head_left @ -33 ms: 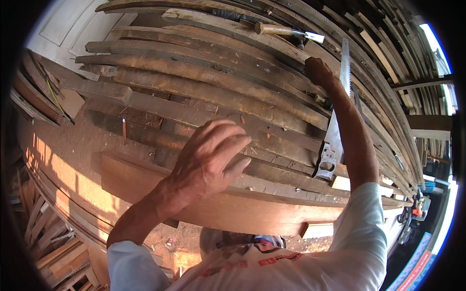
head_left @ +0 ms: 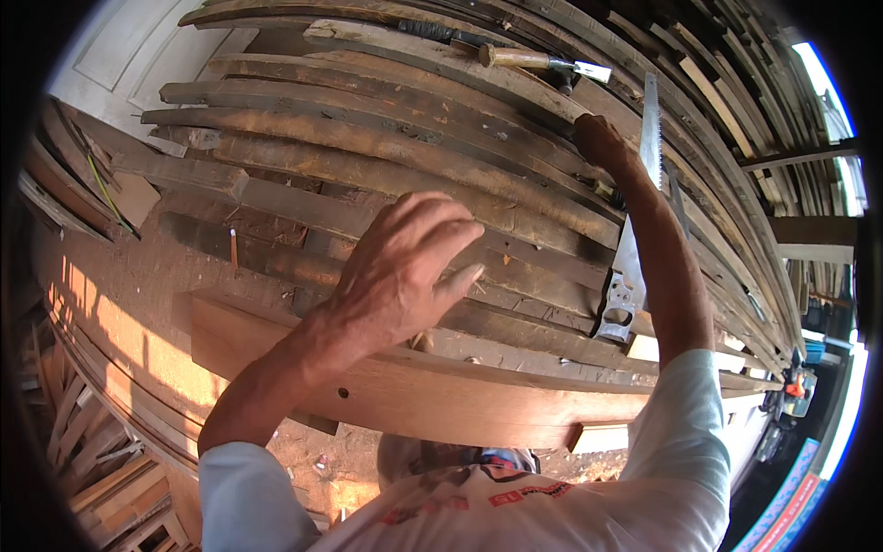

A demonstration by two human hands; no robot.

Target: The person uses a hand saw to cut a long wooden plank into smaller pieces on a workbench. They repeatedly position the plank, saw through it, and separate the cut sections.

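Observation:
My left hand (head_left: 409,267) hovers over the wooden boards (head_left: 386,179), its fingers curved and apart with nothing in them. Below its wrist lies a long, smooth reddish plank (head_left: 432,396) with a dark round hole. My right hand (head_left: 604,145) reaches to the far right and looks closed over the boards. What its fingers hold, if anything, is hidden. Next to my right forearm lies a handsaw (head_left: 627,267) with a pale metal blade, partly covered by the arm. Beyond my right hand rests a hammer-like tool with a wooden handle (head_left: 515,57) and a shiny metal end.
Stacked timber (head_left: 727,101) fills the far right. A white panelled door (head_left: 129,69) stands at the far left. Wood offcuts (head_left: 120,478) lie at the near left. A small brownish stick (head_left: 234,247) sits among the boards, and orange-and-black equipment (head_left: 793,397) is at the right.
My left hand has risen slightly farther away and to the right, uncovering the hole in the reddish plank. My right hand is nearly unmoved.

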